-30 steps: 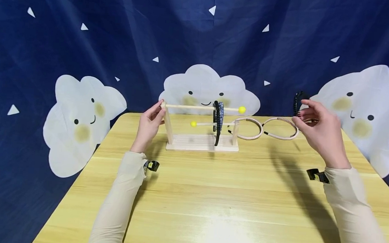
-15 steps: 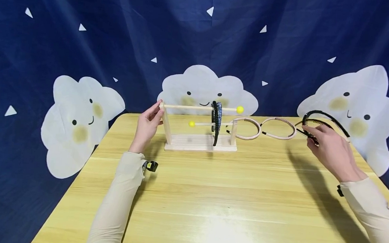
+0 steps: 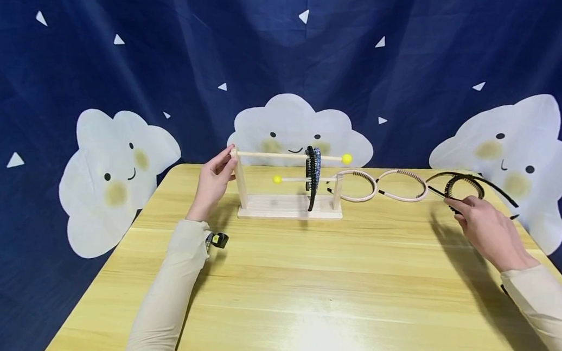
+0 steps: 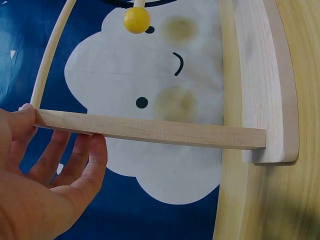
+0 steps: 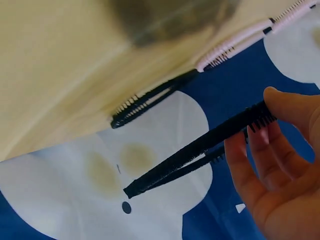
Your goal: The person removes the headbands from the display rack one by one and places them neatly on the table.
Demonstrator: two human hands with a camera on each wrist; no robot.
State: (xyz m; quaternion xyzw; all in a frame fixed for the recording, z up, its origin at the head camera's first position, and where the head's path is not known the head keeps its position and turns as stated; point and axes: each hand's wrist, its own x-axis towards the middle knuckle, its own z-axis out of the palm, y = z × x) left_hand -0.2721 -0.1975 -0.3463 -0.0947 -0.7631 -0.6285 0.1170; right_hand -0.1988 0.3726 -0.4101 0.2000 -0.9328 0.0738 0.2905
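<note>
My left hand (image 3: 212, 184) grips the top of the left post of a wooden rack (image 3: 283, 211); in the left wrist view the thumb and fingers close around the post (image 4: 150, 131). A black headband and a blue glittery headband (image 3: 317, 170) hang together on the rack's rods. At the right, my right hand (image 3: 494, 234) pinches a black toothed headband (image 5: 200, 142) by its curved end, its free ends pointing away. Another black headband (image 5: 182, 81) lies on the table beyond it, apart from the held one in the right wrist view; the two overlap in the head view.
Two pale pink headbands (image 3: 406, 199) lie in a row along the back of the wooden table (image 3: 279, 273), right of the rack. A yellow ball (image 3: 346, 159) caps the upper rod, another (image 3: 277, 179) the lower. Behind hangs a dark blue cloth (image 3: 197, 39) with clouds.
My right hand has moved right and down with the black headband, from raised over the table's back to low beside the other black headband. The left hand stays on the post.
</note>
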